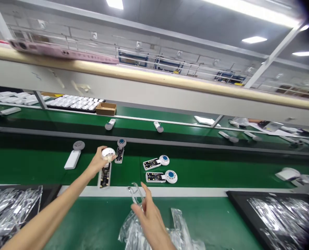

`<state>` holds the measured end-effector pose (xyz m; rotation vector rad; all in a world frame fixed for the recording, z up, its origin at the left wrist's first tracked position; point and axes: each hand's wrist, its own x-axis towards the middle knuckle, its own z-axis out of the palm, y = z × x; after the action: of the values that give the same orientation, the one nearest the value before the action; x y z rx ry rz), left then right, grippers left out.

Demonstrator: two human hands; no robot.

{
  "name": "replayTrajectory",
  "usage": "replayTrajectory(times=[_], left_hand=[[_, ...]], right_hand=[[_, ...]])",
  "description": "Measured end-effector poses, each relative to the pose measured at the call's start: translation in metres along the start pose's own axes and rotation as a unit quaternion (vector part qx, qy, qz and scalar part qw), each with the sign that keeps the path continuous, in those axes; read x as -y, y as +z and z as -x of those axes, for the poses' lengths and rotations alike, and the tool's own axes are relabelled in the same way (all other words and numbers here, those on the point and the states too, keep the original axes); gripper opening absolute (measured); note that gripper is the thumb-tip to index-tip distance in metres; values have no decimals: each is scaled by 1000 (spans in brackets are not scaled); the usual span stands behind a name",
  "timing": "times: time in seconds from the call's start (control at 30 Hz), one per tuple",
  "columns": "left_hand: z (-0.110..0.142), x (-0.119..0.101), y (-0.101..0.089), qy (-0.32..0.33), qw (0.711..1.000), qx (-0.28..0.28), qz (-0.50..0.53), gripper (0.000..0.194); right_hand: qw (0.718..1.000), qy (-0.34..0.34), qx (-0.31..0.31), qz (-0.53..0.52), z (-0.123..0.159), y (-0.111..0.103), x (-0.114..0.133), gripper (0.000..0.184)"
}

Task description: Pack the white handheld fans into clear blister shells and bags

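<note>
My left hand [99, 162] is closed on a small device with a round white head [108, 152]; its body [104, 175] hangs below, showing a dark circuit board. My right hand [153, 217] grips a bent, clear plastic frame [136, 193] between thumb and fingers, over the near green surface. Under that hand lies a heap of clear plastic pieces [136, 232]. Close to my left hand rests an open-bodied device [120, 151] with a blue-centred round head. Two similar devices [155, 163] [161, 177] lie to its right, circuit boards facing up.
A white closed device [73, 159] lies at left. Black trays with clear plastic parts stand at near left [52, 191] and right [237, 205]. Behind are a second green line [133, 121], a cardboard box [106, 109], and a long shelf beam [154, 81] overhead. Someone's arm [263, 124] shows at far right.
</note>
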<state>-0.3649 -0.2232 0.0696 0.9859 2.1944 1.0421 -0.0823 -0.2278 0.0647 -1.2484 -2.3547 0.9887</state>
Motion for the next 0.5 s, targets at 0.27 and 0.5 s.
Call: replayTrajectory(times=[0.27, 0.5], left_hand=[[97, -62, 24, -66, 925, 75, 368, 58], [113, -73, 33, -80, 900, 70, 424, 54]], right_hand=[[984, -38, -154, 84, -11, 36, 46, 47], [965, -70, -229, 102, 11, 43, 15, 52]])
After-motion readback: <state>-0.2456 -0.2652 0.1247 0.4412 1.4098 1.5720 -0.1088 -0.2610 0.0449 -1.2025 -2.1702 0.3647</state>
